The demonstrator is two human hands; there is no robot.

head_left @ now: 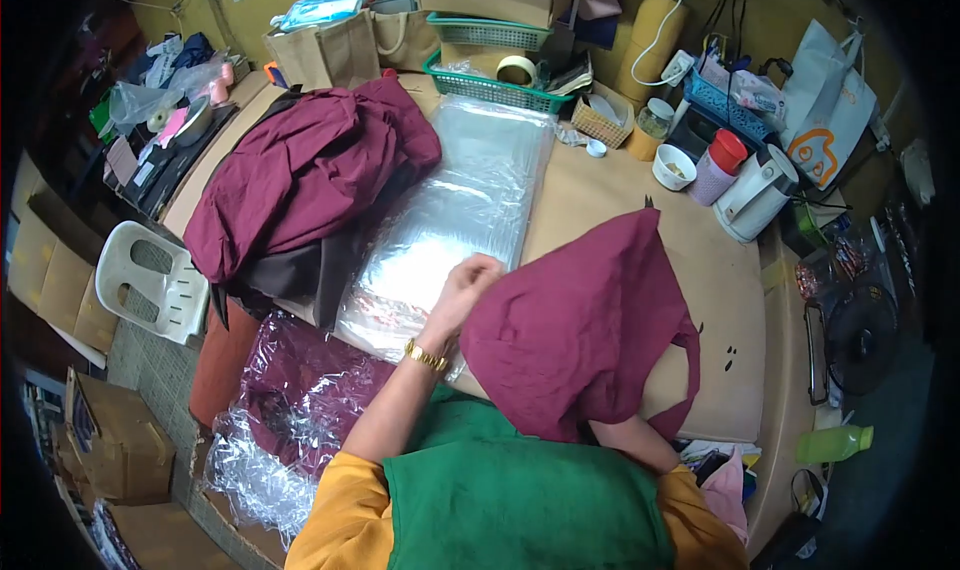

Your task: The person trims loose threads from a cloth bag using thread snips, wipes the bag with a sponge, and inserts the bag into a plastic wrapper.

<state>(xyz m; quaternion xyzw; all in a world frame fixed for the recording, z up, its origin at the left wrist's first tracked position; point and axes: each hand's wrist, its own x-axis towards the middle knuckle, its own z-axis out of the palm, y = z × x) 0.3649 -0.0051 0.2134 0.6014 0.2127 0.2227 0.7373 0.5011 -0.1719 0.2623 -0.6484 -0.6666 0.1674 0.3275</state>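
A maroon cloth piece with a strap loop (pixel 580 320) is raised over the table in front of me, peaked at its far corner. My left hand (pixel 472 288), with a gold watch at the wrist, is at the cloth's left edge, above a stack of clear plastic sleeves (pixel 450 220). Its fingers are curled; whatever they hold, if anything, I cannot make out. My right forearm goes in under the near side of the cloth, and that hand is hidden. A heap of maroon and dark cloth (pixel 310 170) lies to the left.
Plastic-wrapped maroon cloth (pixel 300 390) lies below the table's left edge, near a white chair (pixel 150 280). Along the back stand green baskets (pixel 500 90) and a blue basket (pixel 725 110). A white kettle (pixel 757 192), red-lidded container (pixel 722 155) and bowl (pixel 673 168) stand back right.
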